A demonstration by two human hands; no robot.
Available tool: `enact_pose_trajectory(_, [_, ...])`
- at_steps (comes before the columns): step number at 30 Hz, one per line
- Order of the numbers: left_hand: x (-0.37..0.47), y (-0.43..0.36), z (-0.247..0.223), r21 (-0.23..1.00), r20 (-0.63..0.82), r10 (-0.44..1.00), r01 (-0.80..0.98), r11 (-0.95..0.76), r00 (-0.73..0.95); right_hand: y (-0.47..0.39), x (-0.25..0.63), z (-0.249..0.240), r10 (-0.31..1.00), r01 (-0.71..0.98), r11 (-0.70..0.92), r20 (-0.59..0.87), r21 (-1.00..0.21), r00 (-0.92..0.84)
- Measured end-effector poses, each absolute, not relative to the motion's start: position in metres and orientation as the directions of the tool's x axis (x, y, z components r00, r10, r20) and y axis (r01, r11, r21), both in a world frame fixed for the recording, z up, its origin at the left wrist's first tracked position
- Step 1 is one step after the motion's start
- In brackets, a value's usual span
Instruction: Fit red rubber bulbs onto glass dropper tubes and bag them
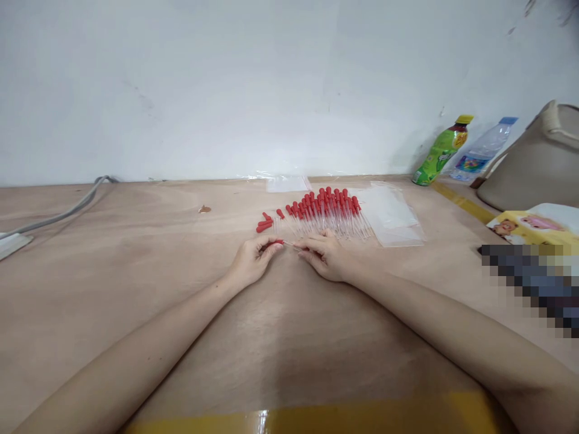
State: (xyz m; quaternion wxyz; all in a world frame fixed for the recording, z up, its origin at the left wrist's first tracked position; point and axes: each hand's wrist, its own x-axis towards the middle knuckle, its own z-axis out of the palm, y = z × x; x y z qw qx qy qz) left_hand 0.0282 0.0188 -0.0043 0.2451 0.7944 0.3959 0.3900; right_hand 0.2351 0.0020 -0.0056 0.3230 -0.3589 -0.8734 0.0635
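Note:
Between thumb and fingers, my left hand (pixel 256 259) pinches a red rubber bulb (pixel 279 242). A thin clear tube (pixel 292 245) extends from the bulb to my right hand (pixel 326 256), whose fingers are closed on it. Behind my right hand lies a pile of clear droppers with red bulbs (pixel 322 205), tips toward me. Several loose red bulbs (pixel 265 224) lie just beyond my left hand, with clear tubes (pixel 277 226) beside them.
Clear plastic bags (pixel 391 214) lie right of the pile. Farther right are a green bottle (pixel 441 154), a clear bottle (pixel 482 150), a grey-beige bag (pixel 534 163) and a yellow package (pixel 511 228). A grey cable (pixel 67 212) lies at left.

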Motion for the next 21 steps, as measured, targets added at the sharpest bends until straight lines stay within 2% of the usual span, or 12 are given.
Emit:
enact_pose_trajectory(4, [0.025, 0.019, -0.008, 0.704, 0.418, 0.811, 0.419, -0.574, 0.409, 0.004, 0.239, -0.003, 0.68, 0.558, 0.732, 0.472, -0.391, -0.561])
enact_pose_trajectory(9, [0.022, 0.019, -0.009, 0.684, 0.389, 0.792, 0.429, -0.59, 0.471, 0.009, 0.243, 0.0, 0.661, 0.563, 0.75, 0.437, -0.347, -0.611])
enact_pose_trajectory(13, [0.022, 0.017, -0.006, 0.636, 0.373, 0.776, 0.469, -0.613, 0.508, 0.015, 0.247, 0.001, 0.607, 0.561, 0.789, 0.453, -0.25, -0.653])
enact_pose_trajectory(17, [0.022, 0.012, -0.004, 0.571, 0.356, 0.755, 0.511, -0.643, 0.551, 0.017, 0.249, -0.002, 0.524, 0.563, 0.822, 0.492, -0.08, -0.695])
enact_pose_trajectory(19, [0.022, 0.01, -0.004, 0.517, 0.387, 0.729, 0.521, -0.679, 0.565, 0.015, 0.248, -0.005, 0.491, 0.572, 0.82, 0.523, -0.008, -0.697])
enact_pose_trajectory(21, [0.022, 0.009, -0.004, 0.472, 0.452, 0.711, 0.533, -0.703, 0.538, 0.014, 0.245, -0.006, 0.491, 0.594, 0.805, 0.567, -0.003, -0.662])
